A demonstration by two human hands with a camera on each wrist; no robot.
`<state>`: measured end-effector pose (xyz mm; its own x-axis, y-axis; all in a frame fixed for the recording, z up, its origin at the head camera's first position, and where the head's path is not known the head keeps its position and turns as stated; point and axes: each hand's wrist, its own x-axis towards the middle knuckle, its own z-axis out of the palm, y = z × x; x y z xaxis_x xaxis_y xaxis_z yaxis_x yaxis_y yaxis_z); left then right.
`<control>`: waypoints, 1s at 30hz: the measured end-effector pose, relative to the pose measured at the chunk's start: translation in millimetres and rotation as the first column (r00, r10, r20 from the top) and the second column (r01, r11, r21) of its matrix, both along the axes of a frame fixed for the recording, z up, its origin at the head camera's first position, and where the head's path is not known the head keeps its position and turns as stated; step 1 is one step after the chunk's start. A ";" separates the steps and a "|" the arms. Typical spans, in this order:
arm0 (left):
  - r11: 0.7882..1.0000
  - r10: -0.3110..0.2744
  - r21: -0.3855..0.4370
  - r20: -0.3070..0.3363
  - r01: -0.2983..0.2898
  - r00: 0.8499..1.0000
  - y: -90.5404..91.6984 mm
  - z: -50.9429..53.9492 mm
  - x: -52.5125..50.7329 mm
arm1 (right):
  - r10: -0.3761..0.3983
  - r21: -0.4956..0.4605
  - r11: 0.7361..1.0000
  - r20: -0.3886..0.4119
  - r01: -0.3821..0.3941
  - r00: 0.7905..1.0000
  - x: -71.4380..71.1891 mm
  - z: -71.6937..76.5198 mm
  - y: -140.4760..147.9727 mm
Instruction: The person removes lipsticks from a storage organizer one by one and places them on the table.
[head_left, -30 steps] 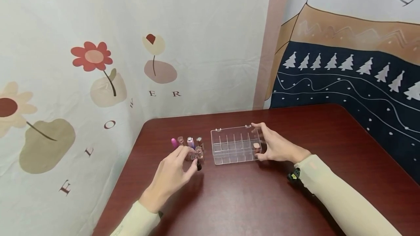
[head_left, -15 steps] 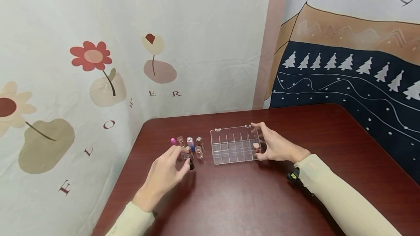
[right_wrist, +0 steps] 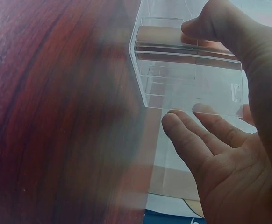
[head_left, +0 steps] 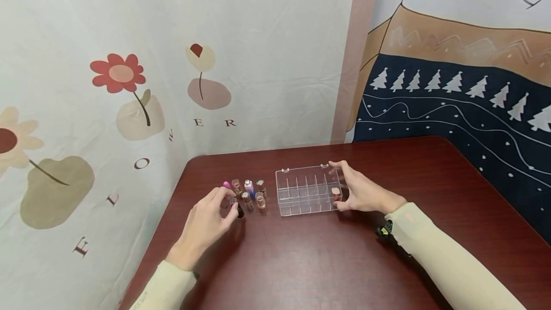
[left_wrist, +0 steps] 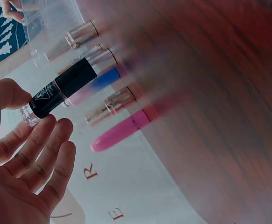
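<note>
My left hand [head_left: 204,224] pinches a black lipstick [left_wrist: 66,87] by its clear faceted end, between thumb and fingers. In the head view the lipstick stands tilted at the front left of a small group of lipsticks; I cannot tell whether its base touches the table. A clear divided box [head_left: 297,208] lies to the right of the group. My right hand [head_left: 366,193] holds the box by its right end, the thumb on the front side and fingers at the back. One peach-topped lipstick [head_left: 336,192] stands in the rightmost part of the box.
Around the left hand stand a pink lipstick [left_wrist: 122,132], a blue-and-pink lipstick [head_left: 249,187] and several metallic tubes, among them a clear-capped tube [head_left: 260,202] nearest the box. The dark red table [head_left: 318,262] meets printed cloth walls at its back and left.
My left hand has moved left with the black lipstick, away from the box, uncovering a metallic tube behind it. The right hand and the box have stayed in place.
</note>
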<state>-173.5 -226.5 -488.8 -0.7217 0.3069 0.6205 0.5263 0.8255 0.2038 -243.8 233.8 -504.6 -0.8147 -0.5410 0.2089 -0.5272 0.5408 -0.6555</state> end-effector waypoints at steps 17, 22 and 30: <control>0.996 0.082 -0.023 0.106 -0.080 0.991 -6.5 -6.8 -20.4 | 0.004 -0.012 1.000 0.013 -0.004 1.000 -0.9 -1.2 -0.2; 0.996 0.092 -0.022 0.159 -0.090 0.983 -5.3 -7.1 -24.0 | 0.003 -0.005 1.000 0.005 -0.002 1.000 -0.8 -1.5 0.0; 0.995 0.096 -0.028 0.198 -0.092 0.976 -2.9 -7.7 -28.9 | 0.001 -0.007 1.000 -0.002 -0.001 1.000 -1.3 -1.5 0.3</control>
<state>-202.3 -229.3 -496.5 -0.8559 0.2419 0.4571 0.3970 0.8738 0.2809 -245.1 234.1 -506.1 -0.8136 -0.5405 0.2143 -0.5292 0.5357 -0.6580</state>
